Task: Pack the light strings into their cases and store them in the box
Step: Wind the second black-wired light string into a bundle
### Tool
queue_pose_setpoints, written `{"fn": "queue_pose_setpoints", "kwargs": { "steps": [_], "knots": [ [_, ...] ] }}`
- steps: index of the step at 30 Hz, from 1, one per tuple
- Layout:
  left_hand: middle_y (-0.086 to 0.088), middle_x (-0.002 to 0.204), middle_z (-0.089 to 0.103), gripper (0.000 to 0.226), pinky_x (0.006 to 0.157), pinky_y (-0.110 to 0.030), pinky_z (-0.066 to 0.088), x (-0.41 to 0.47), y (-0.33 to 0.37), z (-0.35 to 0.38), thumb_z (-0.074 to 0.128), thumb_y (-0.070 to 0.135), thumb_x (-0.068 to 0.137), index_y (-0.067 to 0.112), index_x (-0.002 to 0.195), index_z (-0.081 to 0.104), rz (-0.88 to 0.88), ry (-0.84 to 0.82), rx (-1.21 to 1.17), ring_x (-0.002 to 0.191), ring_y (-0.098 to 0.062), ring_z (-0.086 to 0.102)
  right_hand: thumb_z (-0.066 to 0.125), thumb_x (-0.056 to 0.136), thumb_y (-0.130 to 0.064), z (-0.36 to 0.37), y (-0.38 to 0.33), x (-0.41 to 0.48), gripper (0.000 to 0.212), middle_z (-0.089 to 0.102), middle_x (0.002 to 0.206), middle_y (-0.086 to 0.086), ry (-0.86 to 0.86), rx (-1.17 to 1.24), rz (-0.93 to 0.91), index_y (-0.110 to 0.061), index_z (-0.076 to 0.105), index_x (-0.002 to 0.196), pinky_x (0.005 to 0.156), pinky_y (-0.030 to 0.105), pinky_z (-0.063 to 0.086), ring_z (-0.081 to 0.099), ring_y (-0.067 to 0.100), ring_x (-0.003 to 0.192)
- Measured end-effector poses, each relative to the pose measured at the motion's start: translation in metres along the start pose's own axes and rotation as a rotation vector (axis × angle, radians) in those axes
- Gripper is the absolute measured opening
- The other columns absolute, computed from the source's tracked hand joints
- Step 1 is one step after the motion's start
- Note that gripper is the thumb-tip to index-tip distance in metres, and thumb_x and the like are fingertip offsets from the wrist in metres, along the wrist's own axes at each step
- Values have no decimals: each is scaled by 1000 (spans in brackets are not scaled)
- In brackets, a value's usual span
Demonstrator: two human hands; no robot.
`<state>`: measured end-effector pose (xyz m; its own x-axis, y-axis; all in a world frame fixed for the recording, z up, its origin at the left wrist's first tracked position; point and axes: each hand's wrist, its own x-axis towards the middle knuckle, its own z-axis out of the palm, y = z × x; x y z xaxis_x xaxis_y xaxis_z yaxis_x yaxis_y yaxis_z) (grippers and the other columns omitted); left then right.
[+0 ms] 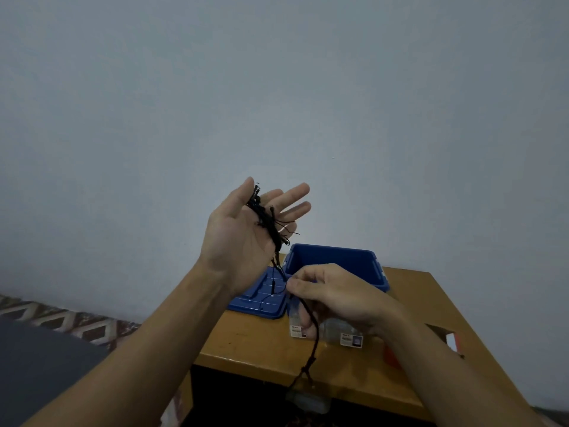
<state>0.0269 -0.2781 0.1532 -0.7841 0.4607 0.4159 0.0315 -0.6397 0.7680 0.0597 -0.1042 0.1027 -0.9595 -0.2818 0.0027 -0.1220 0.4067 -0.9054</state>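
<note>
In the head view, the left hand (243,232) is held up with its fingers spread wide and straight. The black light string (268,223) lies in a bunch across its palm. The right hand (326,291) pinches the string lower down, between thumb and finger. The loose end hangs past the front edge of the table (252,343), with a small pale block (308,399) on it.

I think the winding is only partway done. Two clear cases (351,335) lie on the table, partly behind the right hand. The blue box (332,263) stands open, and nothing shows inside. Its lid (261,300) lies flat just beside it.

There is lots of free room above the table, but the hanging end could catch on the table edge
</note>
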Motion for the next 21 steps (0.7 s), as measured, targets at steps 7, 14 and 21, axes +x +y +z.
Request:
{"fn": "queue_pose_setpoints", "kwargs": {
  "steps": [7,14,21],
  "knots": [
    [-16,127,69,55,98,-38,38,3,3,-5,38,42,103,4,142,33,41,74,62,123,-31,63,58,99,-37,-5,-1,-5,43,71,75,11,89,26,-63,-17,65,63,85,42,58,72,30,81],
    [-5,150,52,96,125,-45,9,5,0,-6,51,52,78,11,158,18,8,166,201,149,-21,29,64,97,-29,-11,-5,-8,37,74,76,18,175,97,-112,0,63,74,64,28,57,70,26,62],
    [4,164,28,85,123,-48,2,5,-4,-2,37,66,90,30,160,3,-183,111,332,154,-17,12,73,89,-22,-15,-4,-2,32,71,71,8,480,124,-248,-8,64,62,73,35,52,65,18,71]
  ]
}}
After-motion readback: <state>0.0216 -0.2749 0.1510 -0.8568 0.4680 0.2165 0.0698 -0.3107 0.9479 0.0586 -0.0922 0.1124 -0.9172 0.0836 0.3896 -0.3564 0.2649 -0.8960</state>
